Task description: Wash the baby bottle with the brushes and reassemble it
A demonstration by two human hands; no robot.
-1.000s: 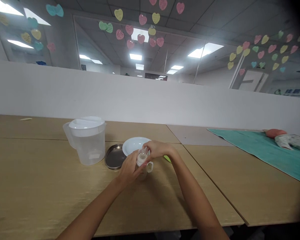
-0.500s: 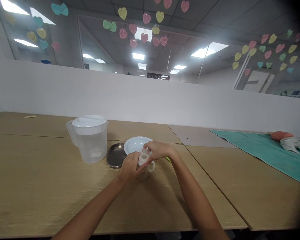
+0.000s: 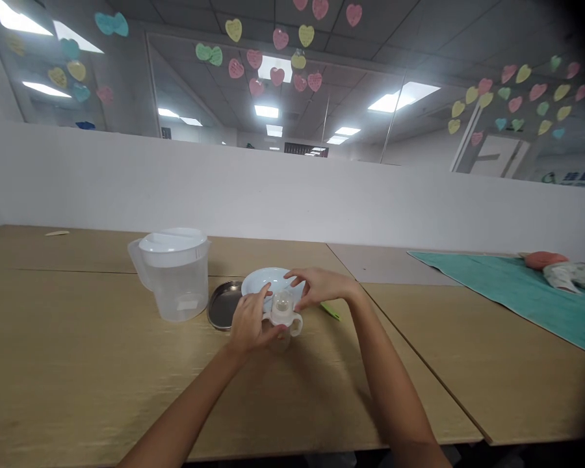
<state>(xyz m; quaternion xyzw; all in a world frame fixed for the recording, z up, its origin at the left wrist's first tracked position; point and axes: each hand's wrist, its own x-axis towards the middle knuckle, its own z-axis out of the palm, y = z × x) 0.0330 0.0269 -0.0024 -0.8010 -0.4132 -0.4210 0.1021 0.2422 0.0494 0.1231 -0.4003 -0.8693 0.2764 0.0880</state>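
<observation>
A clear baby bottle (image 3: 281, 320) with two white side handles and a transparent domed cap (image 3: 283, 301) stands upright on the table in front of me. My left hand (image 3: 251, 324) is at its left side, thumb across the front and index finger raised, holding it loosely. Beside the cap on the right, my right hand (image 3: 319, 288) has its fingers apart and curved downward, with nothing in them. Behind the bottle is a white bowl (image 3: 260, 277), partly hidden by the hands and bottle.
Left of the bowl lies a round dark metal tray (image 3: 223, 307). A lidded translucent pitcher (image 3: 180, 286) stands farther left. A green utensil handle (image 3: 330, 312) shows right of the bowl. At far right, a teal cloth (image 3: 511, 286) has a doll-like item (image 3: 565, 270) on it.
My right hand has come off the bottle's cap and moved slightly right, its fingers spreading. My left fingers have loosened, with the index finger lifting. The domed cap is now in plain sight.
</observation>
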